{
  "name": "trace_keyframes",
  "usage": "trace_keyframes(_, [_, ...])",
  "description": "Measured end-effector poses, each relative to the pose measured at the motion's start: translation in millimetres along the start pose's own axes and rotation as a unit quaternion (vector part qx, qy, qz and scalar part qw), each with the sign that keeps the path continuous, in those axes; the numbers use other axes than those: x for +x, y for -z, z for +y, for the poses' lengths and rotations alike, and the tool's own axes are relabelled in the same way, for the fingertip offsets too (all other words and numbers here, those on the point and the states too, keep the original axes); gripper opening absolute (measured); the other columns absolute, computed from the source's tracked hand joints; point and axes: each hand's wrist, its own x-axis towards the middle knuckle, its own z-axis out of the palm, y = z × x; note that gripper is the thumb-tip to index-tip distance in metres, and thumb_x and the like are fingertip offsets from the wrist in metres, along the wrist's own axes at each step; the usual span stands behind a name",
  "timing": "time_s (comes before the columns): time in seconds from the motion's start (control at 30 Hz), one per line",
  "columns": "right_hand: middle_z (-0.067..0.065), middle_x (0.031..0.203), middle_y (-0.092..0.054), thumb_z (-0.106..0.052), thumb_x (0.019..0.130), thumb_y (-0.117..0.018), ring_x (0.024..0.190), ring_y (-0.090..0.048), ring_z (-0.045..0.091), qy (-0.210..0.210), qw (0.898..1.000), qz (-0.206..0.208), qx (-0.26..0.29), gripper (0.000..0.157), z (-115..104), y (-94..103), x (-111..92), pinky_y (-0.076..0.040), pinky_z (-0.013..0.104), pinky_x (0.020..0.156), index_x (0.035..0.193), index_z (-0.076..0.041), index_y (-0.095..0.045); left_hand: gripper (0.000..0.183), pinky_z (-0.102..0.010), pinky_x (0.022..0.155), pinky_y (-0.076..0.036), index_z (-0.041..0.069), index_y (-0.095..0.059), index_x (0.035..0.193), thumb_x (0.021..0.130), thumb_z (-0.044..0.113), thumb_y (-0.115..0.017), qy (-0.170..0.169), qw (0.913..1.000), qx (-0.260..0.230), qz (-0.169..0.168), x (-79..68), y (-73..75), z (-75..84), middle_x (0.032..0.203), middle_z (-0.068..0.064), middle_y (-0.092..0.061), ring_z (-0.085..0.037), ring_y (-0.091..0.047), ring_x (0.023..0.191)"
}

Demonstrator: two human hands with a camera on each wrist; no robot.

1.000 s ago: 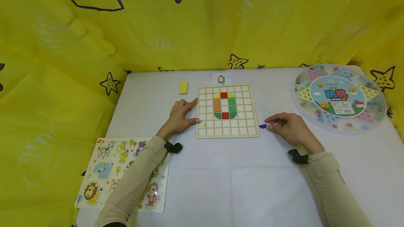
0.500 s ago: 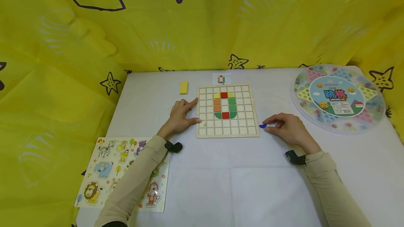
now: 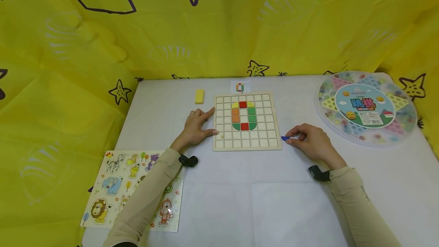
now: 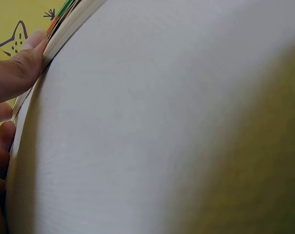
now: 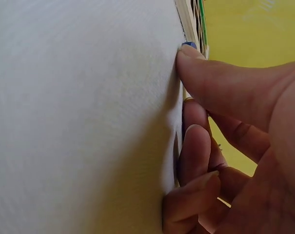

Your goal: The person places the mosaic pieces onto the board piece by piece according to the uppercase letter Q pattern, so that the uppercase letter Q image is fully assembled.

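A wooden grid board [image 3: 247, 144] lies flat on the white table, its cells bearing a ring of red, yellow, orange and green pieces. The left hand [image 3: 194, 128] rests at the board's left edge, thumb and index finger spread and touching it. In the left wrist view the thumb [image 4: 20, 73] lies against the board's rim. Just off the board's lower right side, the right hand [image 3: 310, 140] pinches a small blue half-round piece [image 3: 285, 138] between thumb and fingers. Only a sliver of the blue piece [image 5: 189, 44] shows past the thumb in the right wrist view.
A small printed pattern card [image 3: 240, 86] lies behind the board. Left of it is a yellow block [image 3: 199, 96]. An animal puzzle board [image 3: 113, 205] lies partly under the left forearm. At the right stands a round Chinese checkers box [image 3: 365, 106]. Yellow cloth [image 3: 219, 29] hangs behind.
The right hand has moved slightly left and taken the blue piece between thumb and fingers; the piece now looks tilted. The left hand stays at the board's edge.
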Motion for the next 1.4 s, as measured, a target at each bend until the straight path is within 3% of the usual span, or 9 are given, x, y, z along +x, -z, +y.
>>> trace_keyframes(0.27, [0.008, 0.092, -0.072, -0.019, 0.098, -0.078, 0.081, -0.059, 0.020, -0.003, 1.000, -0.007, 0.006, 0.014, 0, -0.6, -1, -0.042, 0.034, 0.070, 0.108, -0.009, -0.076, 0.092, -0.036, 0.086, -0.025, 0.019, -0.041, 0.164, 0.087, 0.035, -0.089, 0.001, 1.0000, 0.000, -0.003, 1.0, -1.0, -1.2, 0.107, -0.008, -0.048, -0.026, -0.036, 0.098])
trace_keyframes(0.43, [0.009, 0.095, -0.076, -0.021, 0.101, -0.076, 0.085, -0.065, 0.020, 0.003, 0.999, 0.011, 0.036, 0.017, 0, -1.7, -1, -0.047, 0.028, 0.075, 0.109, -0.005, -0.075, 0.092, -0.036, 0.087, -0.026, 0.019, -0.041, 0.164, 0.088, 0.036, -0.088, 0.001, 1.0000, 0.001, -0.003, 0.8, -0.7, -1.1, 0.108, -0.009, -0.049, -0.026, -0.036, 0.098])
trace_keyframes(0.7, [0.006, 0.089, -0.078, -0.021, 0.097, -0.080, 0.077, -0.066, 0.011, 0.013, 0.996, 0.051, 0.069, 0.015, -3, -9.7, -1, -0.048, 0.019, 0.069, 0.103, -0.007, -0.080, 0.093, -0.036, 0.087, -0.027, 0.019, -0.041, 0.165, 0.087, 0.035, -0.089, -0.001, 1.0000, -0.001, -0.002, -0.7, 0.5, 0.6, 0.108, -0.010, -0.050, -0.026, -0.037, 0.098])
trace_keyframes(1.0, [0.007, 0.092, -0.080, -0.021, 0.094, -0.084, 0.074, -0.065, 0.008, 0.022, 0.993, 0.067, 0.097, 0.012, -15, -16.5, 4, -0.047, 0.020, 0.067, 0.100, -0.010, -0.083, 0.092, -0.036, 0.087, -0.027, 0.018, -0.041, 0.165, 0.088, 0.035, -0.088, 0.002, 1.0000, -0.007, -0.003, -1.2, 0.4, 1.2, 0.110, -0.011, -0.051, -0.026, -0.038, 0.100])
trace_keyframes(1.4, [0.007, 0.093, -0.080, -0.022, 0.091, -0.087, 0.075, -0.067, 0.011, 0.017, 0.990, 0.043, 0.132, 0.015, -37, -25.5, 10, -0.050, 0.023, 0.065, 0.099, -0.009, -0.084, 0.091, -0.037, 0.088, -0.026, 0.019, -0.040, 0.165, 0.088, 0.036, -0.088, 0.000, 1.0000, 0.006, -0.004, -0.2, 0.3, 0.1, 0.109, -0.010, -0.050, -0.026, -0.037, 0.098])
